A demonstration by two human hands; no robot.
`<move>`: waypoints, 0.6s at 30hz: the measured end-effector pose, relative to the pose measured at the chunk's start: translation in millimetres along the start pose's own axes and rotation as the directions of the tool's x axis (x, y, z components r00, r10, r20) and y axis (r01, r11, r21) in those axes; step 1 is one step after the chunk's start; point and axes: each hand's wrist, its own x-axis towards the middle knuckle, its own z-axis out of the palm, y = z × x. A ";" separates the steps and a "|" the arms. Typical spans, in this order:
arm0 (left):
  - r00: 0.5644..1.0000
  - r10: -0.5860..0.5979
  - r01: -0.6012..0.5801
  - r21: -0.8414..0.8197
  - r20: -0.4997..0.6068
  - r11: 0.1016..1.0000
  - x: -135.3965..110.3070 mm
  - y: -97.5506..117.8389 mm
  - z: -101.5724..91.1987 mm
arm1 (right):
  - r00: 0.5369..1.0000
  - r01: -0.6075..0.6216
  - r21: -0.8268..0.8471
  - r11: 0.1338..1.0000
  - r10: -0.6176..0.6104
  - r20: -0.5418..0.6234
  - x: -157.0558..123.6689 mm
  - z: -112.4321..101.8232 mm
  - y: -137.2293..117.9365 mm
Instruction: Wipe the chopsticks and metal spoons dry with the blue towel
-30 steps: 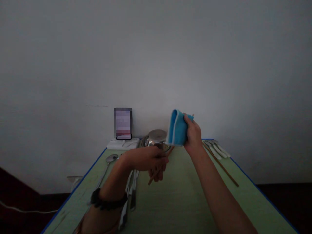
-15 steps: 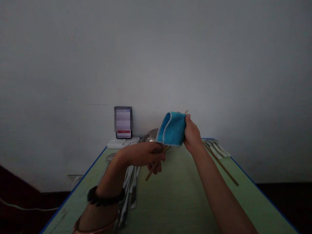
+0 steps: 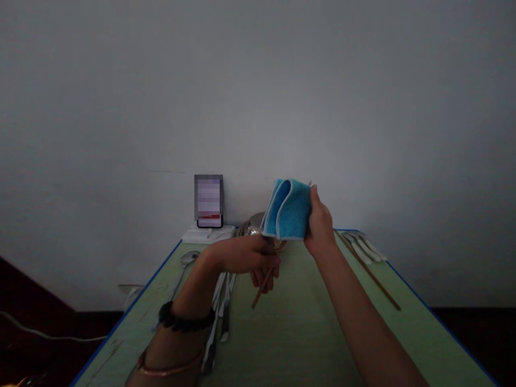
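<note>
A wooden chopstick [image 3: 260,293] slants up from the lower left, with its lower half pinched in the fingers of my left hand [image 3: 258,263]. Its upper part passes behind a folded blue cloth [image 3: 296,212] with pale edging, and the far tip peeks out at the cloth's upper right. My right hand [image 3: 321,223] is closed on the cloth's right side, thumb upward; its other fingers are hidden behind the fabric. The cloth's left edge hangs in loose folds just above my left hand.
Behind the hands sits a shiny metal bowl [image 3: 248,226]. A phone [image 3: 209,201] leans at the wall on a white base [image 3: 201,235]. Left lie a spoon [image 3: 189,259] and several utensils [image 3: 224,322]; right, another chopstick [image 3: 374,282] and white-handled cutlery [image 3: 365,250]. The green table [image 3: 290,333] has blue edges.
The cloth's left side now shows more folds. The chopstick's lower end sits slightly lower and further right, still in my left hand. The whole view has shifted a little.
</note>
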 end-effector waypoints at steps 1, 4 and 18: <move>1.000 -0.005 0.005 -0.007 -0.009 1.000 0.2 -0.7 0.0 | 0.998 0.023 -0.018 1.000 -0.022 0.052 -1.0 0.3 -0.4; 1.000 -0.025 0.025 0.010 -0.009 1.000 -0.2 -1.3 -0.4 | 0.996 0.048 -0.066 0.997 -0.042 0.084 -2.0 -0.7 0.1; 0.995 -0.091 0.082 0.163 0.050 0.983 -0.1 -0.6 0.3 | 0.971 -0.074 0.177 0.981 0.111 -0.211 4.6 -0.2 -1.1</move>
